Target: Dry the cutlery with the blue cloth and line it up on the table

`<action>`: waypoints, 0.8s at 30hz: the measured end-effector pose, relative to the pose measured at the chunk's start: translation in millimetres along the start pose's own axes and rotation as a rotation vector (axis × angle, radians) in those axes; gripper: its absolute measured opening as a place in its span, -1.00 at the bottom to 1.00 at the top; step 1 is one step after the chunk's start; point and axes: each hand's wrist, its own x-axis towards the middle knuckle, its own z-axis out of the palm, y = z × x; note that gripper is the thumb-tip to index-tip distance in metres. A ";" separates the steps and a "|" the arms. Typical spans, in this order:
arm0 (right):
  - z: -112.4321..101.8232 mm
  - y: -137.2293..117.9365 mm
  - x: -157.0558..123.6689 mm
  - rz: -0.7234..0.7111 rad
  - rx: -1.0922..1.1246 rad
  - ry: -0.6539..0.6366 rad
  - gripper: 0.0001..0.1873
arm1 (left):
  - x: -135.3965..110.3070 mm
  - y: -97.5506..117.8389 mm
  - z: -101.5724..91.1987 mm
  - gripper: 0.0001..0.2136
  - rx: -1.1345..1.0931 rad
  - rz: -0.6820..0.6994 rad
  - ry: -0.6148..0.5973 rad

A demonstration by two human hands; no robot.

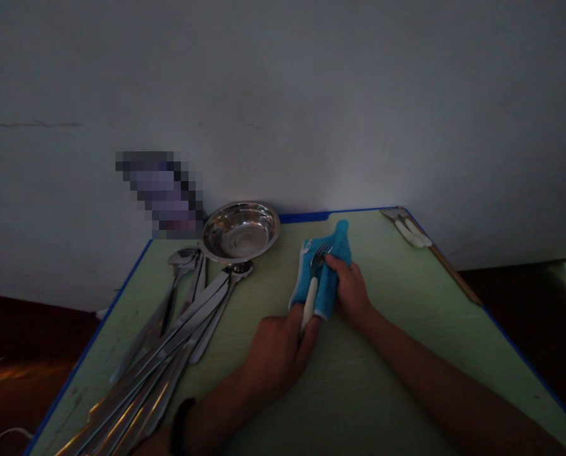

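My left hand (276,354) is closed around the white handle of a fork (313,282), whose metal tines lie on a blue cloth (328,266) at the middle of the pale green table (406,316). My right hand (349,288) pinches the blue cloth against the fork from the right side. Both hands rest low on the table top.
A shiny steel bowl (240,231) stands at the table's far edge. Several long metal spoons and ladles (169,342) lie fanned out on the left. Two white-handled utensils (409,229) lie at the far right corner. A plain wall rises behind.
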 end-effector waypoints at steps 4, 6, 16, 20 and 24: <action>-2.6 2.9 0.6 -0.024 -0.054 0.031 -0.71 | -0.4 -0.1 0.2 -0.76 0.038 0.016 0.008; -3.3 2.9 0.4 -0.035 -0.077 0.036 -0.71 | -0.1 0.0 0.0 -0.76 0.048 0.006 -0.001; -1.6 0.5 -2.2 -0.086 -0.131 -0.023 -0.70 | 0.4 -0.5 0.6 -0.76 0.082 0.005 0.007; -1.8 1.1 -2.1 -0.089 -0.135 -0.031 -0.69 | -0.1 -1.6 2.2 -0.76 0.074 0.027 0.015; -1.8 -0.5 -2.6 -0.093 -0.147 -0.029 -0.69 | -0.1 -2.1 2.7 -0.77 0.089 0.020 0.014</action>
